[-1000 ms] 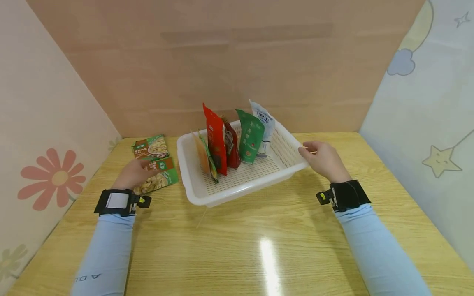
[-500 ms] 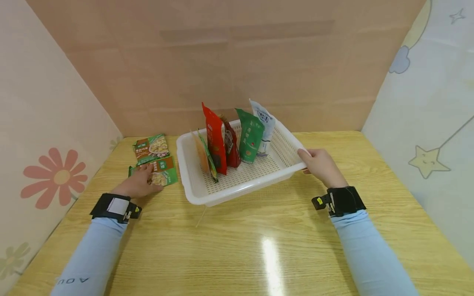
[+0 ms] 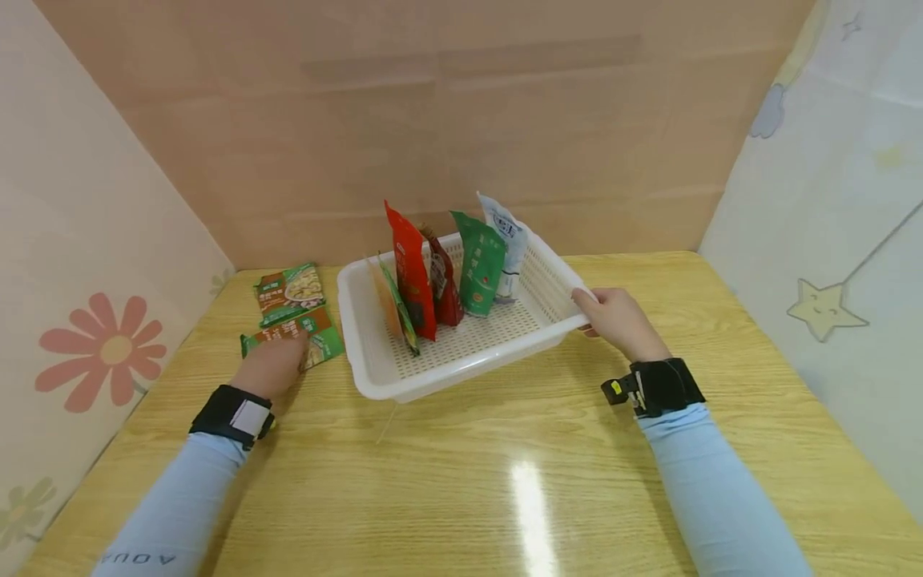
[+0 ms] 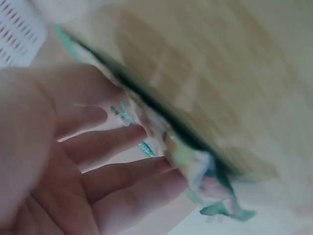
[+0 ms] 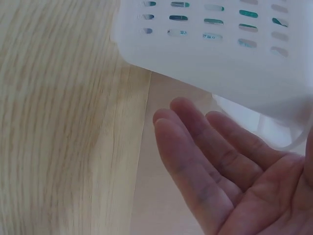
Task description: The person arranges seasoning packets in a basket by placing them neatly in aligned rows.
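Observation:
My left hand (image 3: 271,365) is at the nearer of two green-and-brown food packets (image 3: 323,335), left of a white plastic basket (image 3: 461,372). In the left wrist view, thumb and fingers pinch this packet (image 4: 161,115), which appears nearly edge-on and blurred, tilted against the table. The second packet (image 3: 290,292) lies flat just behind it. My right hand (image 3: 622,322) holds the basket's right corner, thumb at the rim. In the right wrist view its other fingers (image 5: 195,161) extend below the basket wall (image 5: 195,61).
Several packets stand in the basket: a red one (image 3: 413,272), a dark red one (image 3: 445,288), a green one (image 3: 481,264), a pale blue-white one (image 3: 508,240) and thin ones (image 3: 398,308) at left. A brown wall (image 3: 461,136) rises behind the wooden table (image 3: 447,473).
My left hand has turned over the nearer packet and taken its edge, tilting it slightly. My right hand has moved onto the basket's corner. The view has shifted slightly.

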### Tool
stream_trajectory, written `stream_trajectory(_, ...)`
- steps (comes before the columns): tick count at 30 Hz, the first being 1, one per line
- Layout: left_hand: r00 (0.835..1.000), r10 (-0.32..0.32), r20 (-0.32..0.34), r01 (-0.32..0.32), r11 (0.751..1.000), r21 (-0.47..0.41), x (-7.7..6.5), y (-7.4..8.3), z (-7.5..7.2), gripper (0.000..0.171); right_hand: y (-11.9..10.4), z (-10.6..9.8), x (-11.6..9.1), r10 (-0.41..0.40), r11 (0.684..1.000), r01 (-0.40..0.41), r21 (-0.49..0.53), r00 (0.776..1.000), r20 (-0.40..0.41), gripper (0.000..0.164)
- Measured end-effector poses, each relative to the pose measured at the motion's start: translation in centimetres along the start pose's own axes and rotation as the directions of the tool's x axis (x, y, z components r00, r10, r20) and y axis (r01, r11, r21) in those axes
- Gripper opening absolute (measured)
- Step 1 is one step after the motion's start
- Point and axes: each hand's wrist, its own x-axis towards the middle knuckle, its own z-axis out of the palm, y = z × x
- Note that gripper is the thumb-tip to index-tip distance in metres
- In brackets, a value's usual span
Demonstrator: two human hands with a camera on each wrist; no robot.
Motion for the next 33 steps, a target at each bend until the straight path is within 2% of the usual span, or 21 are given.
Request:
stream_trajectory(2, 1.0, 0.01, -0.008, -0.01, 1.0, -0.021, 0.0, 0.0, 0.1, 0.037, 0.1, -0.1, -0.1, 0.0, 1.0, -0.001, 0.006, 1.0, 0.005, 0.057)
stream_trajectory(5, 1.0, 0.016, 0.021, -0.014, 0.996, -0.083, -0.2, 0.1, -0.4, 0.036, 0.0, -0.1, -0.1, -0.003, 1.0, 0.003, 0.009, 1.0, 0.012, 0.057)
stream_trajectory(8, 0.999, 0.006, 0.054, -0.001, 0.995, -0.096, -0.3, 0.4, -0.8, 0.029, 0.0, -0.2, -0.1, -0.003, 1.0, 0.002, 0.011, 1.0, 0.012, 0.057)
stream_trajectory(12, 0.994, -0.069, 0.083, 0.076, 0.994, -0.074, -0.1, 1.1, -0.9, 0.018, -0.1, -0.3, -0.2, 0.002, 1.0, -0.002, 0.011, 1.0, 0.015, 0.056)
stream_trajectory(15, 0.987, -0.155, 0.042, 0.158, 0.985, -0.067, -0.1, 1.0, -0.7, 0.01, -0.1, -0.2, -0.2, 0.005, 1.0, -0.005, 0.013, 1.0, 0.021, 0.054)
stream_trajectory(19, 0.964, -0.253, -0.076, 0.24, 0.958, -0.155, -1.0, 0.1, -1.4, 0.02, -0.3, -0.1, -0.2, 0.003, 1.0, -0.004, 0.017, 1.0, 0.028, 0.052)
stream_trajectory(22, 0.929, -0.307, -0.205, 0.249, 0.931, -0.265, -2.1, -0.6, -3.0, 0.031, -0.3, -0.1, -0.3, 0.002, 1.0, -0.003, 0.007, 1.0, 0.028, 0.053)
stream_trajectory(24, 0.891, -0.341, -0.3, 0.244, 0.916, -0.319, -2.9, -0.8, -4.5, 0.039, -0.3, -0.1, -0.3, 0.003, 1.0, -0.003, -0.012, 1.0, 0.026, 0.054)
stream_trajectory(26, 0.849, -0.393, -0.353, 0.245, 0.886, -0.394, -3.9, -0.7, -6.2, 0.04, -0.3, -0.2, -0.3, -0.002, 0.999, 0.003, -0.043, 1.0, 0.02, 0.055)
stream_trajectory(28, 0.814, -0.456, -0.36, 0.248, 0.833, -0.494, -4.7, 0.0, -8.0, 0.038, -0.3, -0.4, -0.4, -0.015, 0.996, 0.015, -0.085, 1.0, 0.007, 0.059)
stream_trajectory(30, 0.787, -0.512, -0.343, 0.24, 0.767, -0.595, -5.3, 1.2, -9.7, 0.041, -0.6, -0.5, -0.5, -0.047, 0.991, 0.042, -0.127, 0.998, -0.036, 0.063)
stream_trajectory(31, 0.771, -0.535, -0.344, 0.223, 0.734, -0.642, -5.4, 1.9, -10.4, 0.043, -0.8, -0.6, -0.7, -0.07, 0.988, 0.059, -0.14, 0.995, -0.074, 0.063)
stream_trajectory(33, 0.739, -0.562, -0.371, 0.17, 0.689, -0.705, -5.4, 3.8, -11.7, 0.045, -1.4, -0.6, -1.1, -0.121, 0.986, 0.096, -0.14, 0.976, -0.182, 0.06)
